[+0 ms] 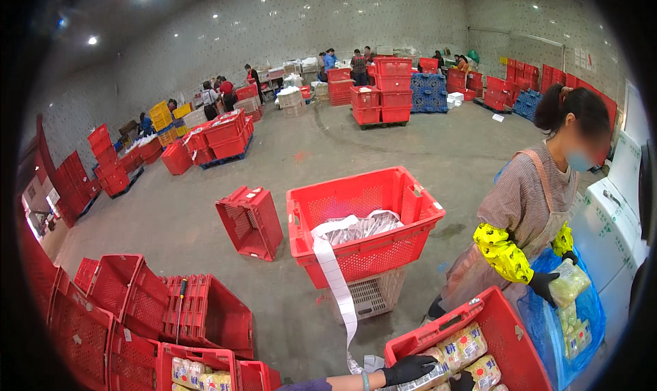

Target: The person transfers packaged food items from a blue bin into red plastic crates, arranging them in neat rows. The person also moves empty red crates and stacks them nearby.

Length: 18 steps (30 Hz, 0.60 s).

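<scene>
My left hand [410, 369], in a black glove below a beaded bracelet and a purple sleeve, grips a plastic-wrapped food pack [435, 374] at the bottom edge. Under its palm lies a printed label surface. My right hand [463, 382], also black-gloved, touches packs just to the right and is cut off by the frame. Both hands are inside a red plastic crate [513, 334] with several printed packs [466, 346]. A long white label strip [336, 283] hangs out of a second red crate [359, 260] and runs down beside my left wrist.
A co-worker [534, 211] at right holds a clear bag of pale green food [568, 283] over a blue plastic liner [544, 319]. Red crates [205, 309] crowd the lower left, one with packs [197, 375]. A tipped crate [251, 224] stands on the concrete floor [318, 150].
</scene>
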### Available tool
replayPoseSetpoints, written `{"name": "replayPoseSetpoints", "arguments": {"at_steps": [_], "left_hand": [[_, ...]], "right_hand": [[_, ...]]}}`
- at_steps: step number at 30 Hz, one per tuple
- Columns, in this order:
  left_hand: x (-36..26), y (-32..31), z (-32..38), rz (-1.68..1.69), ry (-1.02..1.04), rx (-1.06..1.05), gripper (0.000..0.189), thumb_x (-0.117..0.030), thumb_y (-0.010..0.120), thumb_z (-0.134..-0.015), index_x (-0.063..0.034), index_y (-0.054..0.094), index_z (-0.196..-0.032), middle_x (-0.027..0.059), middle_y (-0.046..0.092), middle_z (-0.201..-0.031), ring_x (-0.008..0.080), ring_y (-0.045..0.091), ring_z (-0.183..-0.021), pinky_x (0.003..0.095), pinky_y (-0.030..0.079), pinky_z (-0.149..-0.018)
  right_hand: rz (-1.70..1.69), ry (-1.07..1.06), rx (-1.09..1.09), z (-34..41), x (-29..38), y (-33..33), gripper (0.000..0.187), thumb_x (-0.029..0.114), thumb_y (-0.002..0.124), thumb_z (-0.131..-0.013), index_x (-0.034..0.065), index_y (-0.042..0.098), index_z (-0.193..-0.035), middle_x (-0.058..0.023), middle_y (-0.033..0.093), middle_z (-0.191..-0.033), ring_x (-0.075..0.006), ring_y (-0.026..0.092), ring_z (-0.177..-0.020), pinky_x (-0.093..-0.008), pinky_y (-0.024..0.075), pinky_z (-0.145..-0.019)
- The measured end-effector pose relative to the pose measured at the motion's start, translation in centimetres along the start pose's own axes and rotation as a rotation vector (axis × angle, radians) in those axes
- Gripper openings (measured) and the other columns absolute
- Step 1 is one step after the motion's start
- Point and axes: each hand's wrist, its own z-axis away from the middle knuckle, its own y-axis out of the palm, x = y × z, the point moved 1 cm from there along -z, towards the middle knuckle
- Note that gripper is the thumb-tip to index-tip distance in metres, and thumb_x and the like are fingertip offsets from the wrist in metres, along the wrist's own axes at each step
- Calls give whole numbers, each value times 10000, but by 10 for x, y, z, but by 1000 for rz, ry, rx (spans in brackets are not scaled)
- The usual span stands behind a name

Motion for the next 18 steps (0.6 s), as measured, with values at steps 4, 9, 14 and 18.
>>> {"name": "replayPoseSetpoints", "arguments": {"at_steps": [4,9,14,18], "left_hand": [[5,0,-6,28,3,102,312,-296,472,-903,-38,600,-1023,150,622,-968,287,597,-881,345,478,-793],[5,1,-5,51,5,51,372,-371,504,-886,-15,612,-889,155,614,-784,280,595,-722,350,476,-690],[3,0,-6,80,-93,296,385,-383,549,-859,-4,609,-873,158,616,-774,253,598,-722,340,466,-688],[-2,-2,-4,106,146,356,360,-294,604,-836,9,576,-1028,145,631,-940,238,602,-877,321,459,-783]], "right_hand": [[-735,80,-198,6,66,-30,327,249,580,-830,-35,606,-988,-197,631,-890,-296,593,-830,-350,464,-766],[-809,235,-228,45,120,-60,307,233,582,-829,-45,609,-958,-176,629,-839,-254,582,-750,-335,459,-709],[-661,323,-361,62,135,-64,225,173,598,-815,-48,611,-855,-125,597,-689,-179,528,-613,-317,428,-597],[-795,439,-593,78,132,-63,206,172,586,-828,-31,596,-795,-119,586,-664,-189,528,-605,-326,422,-581]]}}
